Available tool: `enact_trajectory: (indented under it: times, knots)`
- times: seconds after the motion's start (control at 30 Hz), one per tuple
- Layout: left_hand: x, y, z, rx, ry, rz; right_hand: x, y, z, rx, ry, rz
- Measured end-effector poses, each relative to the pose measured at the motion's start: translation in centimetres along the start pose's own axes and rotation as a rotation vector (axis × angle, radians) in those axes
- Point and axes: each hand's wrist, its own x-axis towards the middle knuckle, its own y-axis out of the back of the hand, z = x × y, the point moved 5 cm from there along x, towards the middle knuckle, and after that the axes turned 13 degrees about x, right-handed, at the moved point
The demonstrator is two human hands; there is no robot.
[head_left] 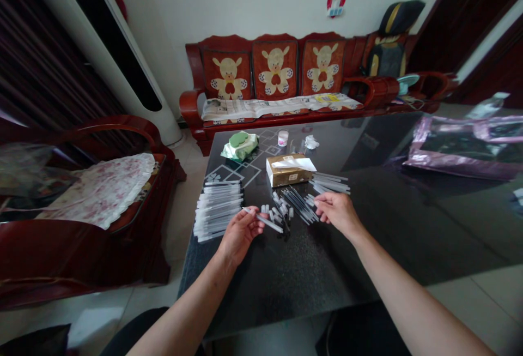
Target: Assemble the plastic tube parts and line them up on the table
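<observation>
My left hand (242, 231) is closed around a translucent white pen barrel (268, 223), which slants down to the right. Beside that hand lies a row of pens with clear barrels (218, 209). My right hand (335, 210) has its fingertips pinched together at some small whitish pen parts (310, 199); what they grip is too small to make out. Between the hands is a fan of dark pen refills (300, 205). Several loose white pen caps (278, 214) are scattered to its left. More empty pen barrels (330, 182) are piled beyond my right hand.
Behind the pen parts stands a cardboard box (281, 177) with white paper on top. Wet wipes (240, 146), a small jar (283, 138) and crumpled tissue (311, 142) sit farther back on the black table (294, 285). A purple-edged plastic bag (425, 166) lies at right.
</observation>
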Motion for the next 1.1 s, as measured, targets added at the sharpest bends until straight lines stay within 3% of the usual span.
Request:
enact_trajectory:
  times: [0.13,0.37,0.73,0.87,1.1]
  knots:
    - [0.0,-0.1,0.1,0.021,-0.022,0.015,-0.4,-1.1,-0.3,-0.257,0.119,-0.076]
    - [-0.1,0.1,0.1,0.037,-0.047,0.046,-2.6,-6.1,-1.8,-0.636,0.331,-0.31]
    - [-0.2,-0.3,0.2,0.033,-0.066,0.028,-2.4,-8.5,-0.9,-0.799,0.317,-0.384]
    - [-0.2,-0.3,0.4,0.027,-0.065,0.045,-2.3,-8.1,-1.2,-0.638,0.298,-0.341]
    - [0.0,-0.1,0.8,0.021,-0.098,0.062,-2.7,-7.6,-0.9,0.363,-0.092,-0.425]
